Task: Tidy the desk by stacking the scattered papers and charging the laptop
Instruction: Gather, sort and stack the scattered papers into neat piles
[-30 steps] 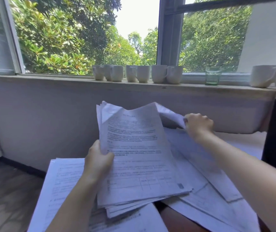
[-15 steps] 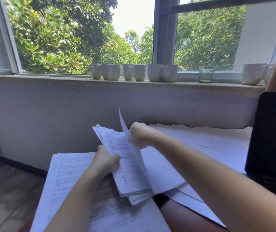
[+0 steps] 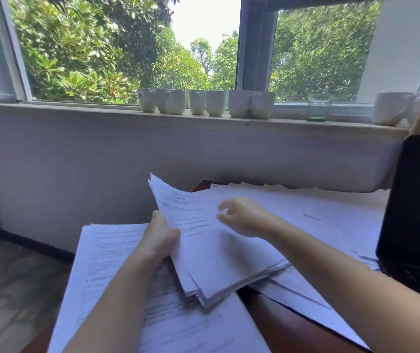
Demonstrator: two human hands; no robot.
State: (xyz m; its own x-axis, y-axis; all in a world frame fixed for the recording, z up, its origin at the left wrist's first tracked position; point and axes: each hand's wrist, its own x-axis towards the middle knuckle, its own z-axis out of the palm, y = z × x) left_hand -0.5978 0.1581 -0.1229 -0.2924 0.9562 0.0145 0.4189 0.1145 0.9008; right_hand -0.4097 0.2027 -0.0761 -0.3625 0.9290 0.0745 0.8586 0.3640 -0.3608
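Loose sheets (image 3: 112, 266): nearest, lying flat at lower left on the brown surface (image 3: 280, 319).
Left hand (image 3: 161, 236): grasping the left edge of the paper stack (image 3: 226, 261).
Paper stack: mid-surface, tilted, overlapping the loose sheets.
Right hand (image 3: 244, 216): blurred, fingers loosely curled over the stack, grasping nothing.
Laptop (image 3: 417, 212): open, dark screen, at the right edge, papers beside it.
Windowsill (image 3: 101, 110): a row of white mugs (image 3: 206, 103) and a green glass (image 3: 318, 108).

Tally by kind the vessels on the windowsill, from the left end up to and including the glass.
White mugs: 7
Green-tinted glass: 1
Total: 8
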